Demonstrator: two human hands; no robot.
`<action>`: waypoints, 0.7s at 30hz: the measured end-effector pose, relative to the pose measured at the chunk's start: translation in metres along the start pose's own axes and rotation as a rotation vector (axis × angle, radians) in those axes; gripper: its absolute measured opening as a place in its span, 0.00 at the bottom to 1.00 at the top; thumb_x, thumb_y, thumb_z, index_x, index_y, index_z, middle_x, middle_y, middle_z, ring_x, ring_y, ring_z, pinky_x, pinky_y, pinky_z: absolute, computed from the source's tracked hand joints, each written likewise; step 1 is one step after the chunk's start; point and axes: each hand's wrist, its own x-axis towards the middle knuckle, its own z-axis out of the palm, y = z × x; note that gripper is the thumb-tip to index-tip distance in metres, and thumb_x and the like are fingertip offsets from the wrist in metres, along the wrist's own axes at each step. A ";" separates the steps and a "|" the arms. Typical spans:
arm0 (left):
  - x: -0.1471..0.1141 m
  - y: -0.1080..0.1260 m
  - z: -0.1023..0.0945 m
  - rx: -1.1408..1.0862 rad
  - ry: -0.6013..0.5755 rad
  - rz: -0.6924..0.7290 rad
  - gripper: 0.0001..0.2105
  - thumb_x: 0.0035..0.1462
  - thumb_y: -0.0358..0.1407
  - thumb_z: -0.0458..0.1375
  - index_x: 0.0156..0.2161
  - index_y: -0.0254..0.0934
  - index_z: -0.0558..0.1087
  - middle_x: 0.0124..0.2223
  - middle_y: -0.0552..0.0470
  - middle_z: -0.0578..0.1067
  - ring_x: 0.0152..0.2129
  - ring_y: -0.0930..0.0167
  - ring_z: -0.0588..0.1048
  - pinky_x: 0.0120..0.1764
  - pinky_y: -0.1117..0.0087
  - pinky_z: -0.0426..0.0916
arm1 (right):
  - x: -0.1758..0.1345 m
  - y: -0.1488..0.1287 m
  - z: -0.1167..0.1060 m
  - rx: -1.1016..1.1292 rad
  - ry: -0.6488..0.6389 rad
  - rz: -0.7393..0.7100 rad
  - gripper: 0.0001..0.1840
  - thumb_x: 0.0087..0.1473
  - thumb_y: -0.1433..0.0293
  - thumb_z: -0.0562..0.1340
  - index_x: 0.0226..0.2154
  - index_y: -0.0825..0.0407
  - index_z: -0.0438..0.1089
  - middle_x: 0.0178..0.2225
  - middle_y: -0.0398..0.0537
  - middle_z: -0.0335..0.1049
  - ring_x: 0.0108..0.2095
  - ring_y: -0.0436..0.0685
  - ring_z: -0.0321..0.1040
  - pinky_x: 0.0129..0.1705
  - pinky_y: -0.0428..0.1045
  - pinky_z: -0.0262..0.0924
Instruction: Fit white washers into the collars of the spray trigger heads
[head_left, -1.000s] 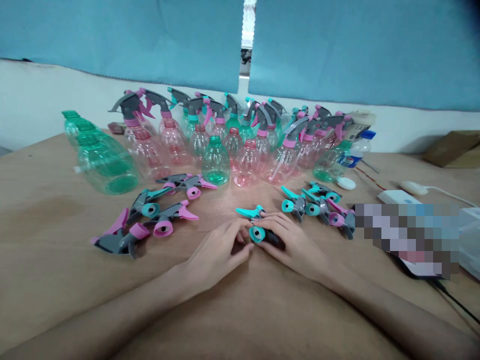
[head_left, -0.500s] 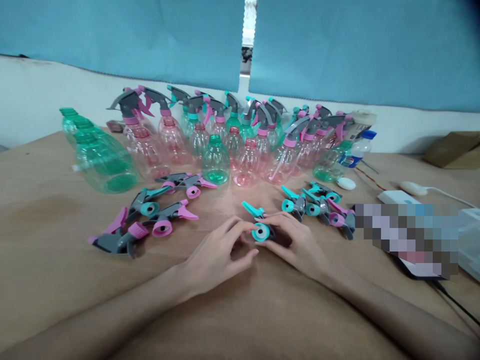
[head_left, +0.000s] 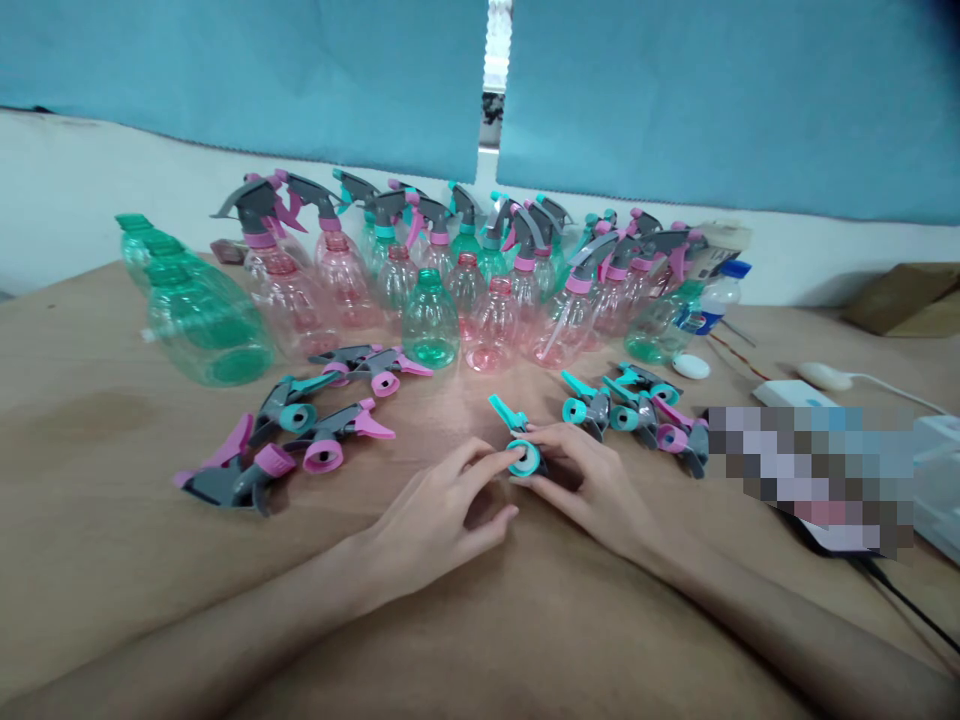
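Listing from the left: capless green bottles point(head_left: 217, 335); loose trigger heads point(head_left: 232, 487) on the tabletop point(head_left: 97, 560); left hand point(head_left: 427, 515), loosely open, thumb apart, forefinger at the collar of a teal-collared trigger head point(head_left: 528, 462). That trigger head sits between the hands, pinched by the right hand point(head_left: 596, 490); compared with a second ago, its lever point(head_left: 507, 411) points farther away and its collar mouth faces up more squarely, baring the inside to the forefinger. Further right, more trigger heads point(head_left: 598, 410).
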 end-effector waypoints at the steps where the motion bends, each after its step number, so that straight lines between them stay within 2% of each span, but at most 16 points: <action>1: 0.000 0.000 0.001 0.007 -0.002 0.003 0.21 0.57 0.32 0.55 0.56 0.40 0.61 0.47 0.48 0.68 0.36 0.69 0.72 0.41 0.65 0.69 | 0.000 0.000 0.000 0.000 0.003 -0.001 0.16 0.55 0.69 0.62 0.47 0.48 0.64 0.44 0.47 0.71 0.45 0.56 0.70 0.46 0.53 0.67; 9: 0.001 0.001 0.001 0.041 0.013 -0.009 0.20 0.56 0.32 0.55 0.55 0.41 0.63 0.43 0.49 0.70 0.33 0.69 0.72 0.38 0.66 0.70 | 0.000 -0.003 0.002 -0.023 0.028 0.000 0.15 0.56 0.68 0.61 0.47 0.48 0.65 0.43 0.49 0.72 0.44 0.58 0.70 0.44 0.55 0.68; 15: 0.004 -0.003 -0.002 -0.105 0.047 -0.041 0.13 0.59 0.33 0.54 0.49 0.41 0.67 0.34 0.54 0.71 0.28 0.73 0.70 0.32 0.72 0.67 | 0.003 -0.006 0.001 -0.060 -0.014 -0.048 0.14 0.56 0.68 0.61 0.46 0.48 0.66 0.43 0.48 0.73 0.47 0.59 0.68 0.47 0.56 0.66; 21: 0.006 -0.004 -0.006 -0.175 0.041 -0.076 0.10 0.59 0.34 0.53 0.46 0.41 0.69 0.30 0.57 0.70 0.24 0.75 0.68 0.28 0.74 0.63 | 0.005 -0.007 -0.001 -0.072 -0.034 -0.050 0.14 0.56 0.67 0.61 0.46 0.47 0.66 0.43 0.47 0.73 0.47 0.58 0.69 0.47 0.56 0.66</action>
